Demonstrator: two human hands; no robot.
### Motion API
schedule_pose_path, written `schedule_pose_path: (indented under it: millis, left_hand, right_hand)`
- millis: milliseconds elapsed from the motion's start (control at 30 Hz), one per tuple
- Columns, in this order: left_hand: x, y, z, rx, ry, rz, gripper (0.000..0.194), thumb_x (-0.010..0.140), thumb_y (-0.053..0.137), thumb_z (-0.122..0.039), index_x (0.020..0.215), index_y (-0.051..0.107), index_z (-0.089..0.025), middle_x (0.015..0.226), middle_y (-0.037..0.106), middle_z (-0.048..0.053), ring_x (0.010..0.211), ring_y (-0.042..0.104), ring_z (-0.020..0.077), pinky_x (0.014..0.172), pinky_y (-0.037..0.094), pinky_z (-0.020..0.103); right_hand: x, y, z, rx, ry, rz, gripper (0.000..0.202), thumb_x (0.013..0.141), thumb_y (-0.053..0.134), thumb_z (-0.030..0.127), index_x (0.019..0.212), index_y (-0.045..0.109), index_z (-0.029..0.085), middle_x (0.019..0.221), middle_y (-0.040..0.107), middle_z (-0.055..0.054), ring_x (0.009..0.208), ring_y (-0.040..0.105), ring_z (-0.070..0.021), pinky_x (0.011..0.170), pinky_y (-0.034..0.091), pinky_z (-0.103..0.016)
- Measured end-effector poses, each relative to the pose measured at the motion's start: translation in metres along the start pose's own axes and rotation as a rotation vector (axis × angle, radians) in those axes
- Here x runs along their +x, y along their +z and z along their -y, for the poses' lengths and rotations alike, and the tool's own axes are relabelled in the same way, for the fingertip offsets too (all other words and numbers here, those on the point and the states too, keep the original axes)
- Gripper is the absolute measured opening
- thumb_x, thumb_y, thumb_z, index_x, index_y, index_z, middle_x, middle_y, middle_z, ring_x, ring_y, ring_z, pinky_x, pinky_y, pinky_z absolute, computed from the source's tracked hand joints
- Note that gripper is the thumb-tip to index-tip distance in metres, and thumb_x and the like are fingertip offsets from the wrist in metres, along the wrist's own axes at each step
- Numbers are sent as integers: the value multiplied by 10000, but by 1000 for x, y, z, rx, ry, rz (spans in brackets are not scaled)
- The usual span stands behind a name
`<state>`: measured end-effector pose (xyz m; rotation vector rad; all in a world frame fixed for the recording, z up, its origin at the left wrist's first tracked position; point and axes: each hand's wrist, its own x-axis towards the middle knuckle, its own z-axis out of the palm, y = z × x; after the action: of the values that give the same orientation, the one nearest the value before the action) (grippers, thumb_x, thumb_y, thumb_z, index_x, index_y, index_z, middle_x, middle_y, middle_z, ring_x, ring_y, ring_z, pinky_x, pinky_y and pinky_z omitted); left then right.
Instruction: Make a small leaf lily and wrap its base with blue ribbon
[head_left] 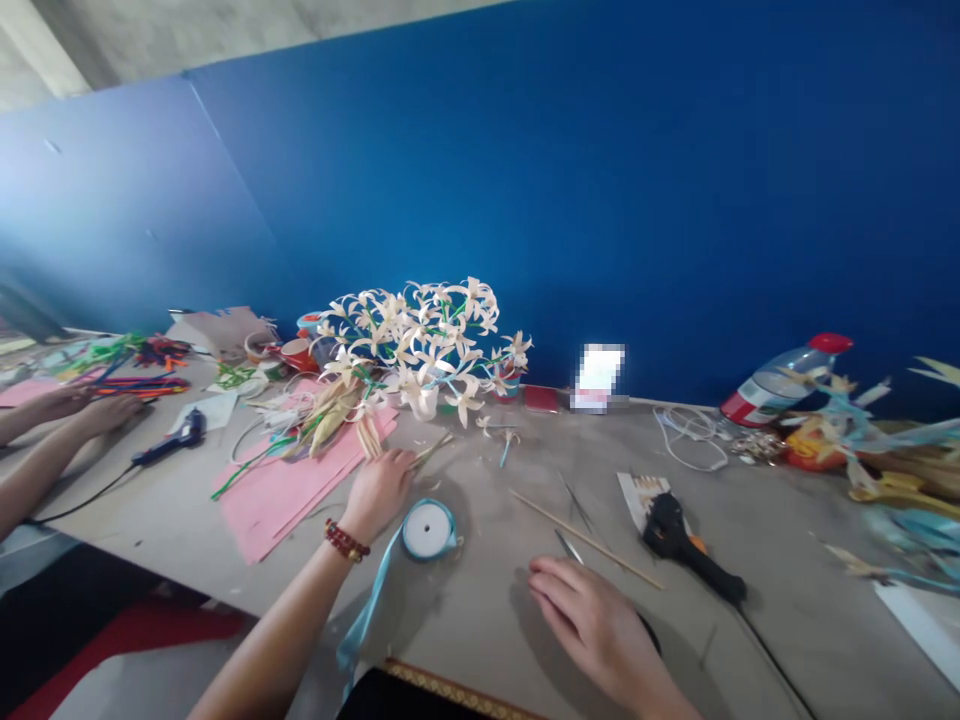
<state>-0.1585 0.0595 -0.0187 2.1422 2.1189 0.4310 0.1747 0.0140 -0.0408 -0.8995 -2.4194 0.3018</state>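
Observation:
My left hand (380, 490), with a beaded bracelet at the wrist, is closed over pale dried husk strips (367, 436) at the edge of pink paper sheets (281, 497). Thin stalks (435, 450) stick out beside its fingers. Just right of it lies a roll of light blue ribbon (427, 530), its loose end trailing toward me. On the table, my right hand (592, 625) curls over a pair of scissors (568, 545); a blade shows ahead of the fingers and part of the dark handle behind. A thin wooden stick (589, 540) and tweezers (576, 503) lie beyond that hand.
White husk flowers (420, 345) stand at the back. A black glue gun (682, 545) lies right with its cord, near a tilted bottle (784, 382) and more husk flowers (847, 420). At left, a co-worker's hands (112, 412) rest near a blue glue gun (176, 437).

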Motion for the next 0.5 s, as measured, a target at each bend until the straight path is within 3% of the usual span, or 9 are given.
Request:
schedule_pose_path:
  millis: [100, 233, 333, 500]
  left_hand:
    - [0, -2, 26, -14, -125, -53, 290, 966, 375, -214, 1121, 620, -207, 1119, 682, 84, 965, 670, 204, 813, 485, 297]
    - [-8, -4, 53, 12, -325, -99, 277, 941, 452, -365, 1112, 581, -189, 1037, 691, 102, 887, 683, 245, 698, 483, 312]
    - [-11, 2, 58, -6, -395, -95, 394, 889, 530, -484, 1148, 542, -188, 998, 705, 101, 912, 685, 278, 663, 476, 314]
    - [-1, 13, 52, -126, -433, -122, 539, 837, 591, -497, 1249, 471, -171, 939, 727, 105, 899, 697, 310, 649, 464, 322]
  right_hand:
    - [0, 0, -1, 0, 2, 3, 292, 948, 424, 155, 1020, 699, 221, 1023, 753, -84, 905, 728, -222, 779, 596, -331]
    - [4, 1, -1, 16, 7, 5, 276, 962, 436, 178, 1036, 698, 227, 1021, 754, -77, 892, 730, -217, 764, 597, -325]
    - [9, 3, 1, 33, -1, 9, 283, 970, 430, 185, 1037, 702, 222, 1004, 756, -78, 889, 728, -217, 765, 594, -330]
    - [11, 2, 7, 52, 3, 68, 282, 960, 438, 166, 1024, 708, 216, 1005, 754, -75, 904, 718, -221, 782, 589, -344]
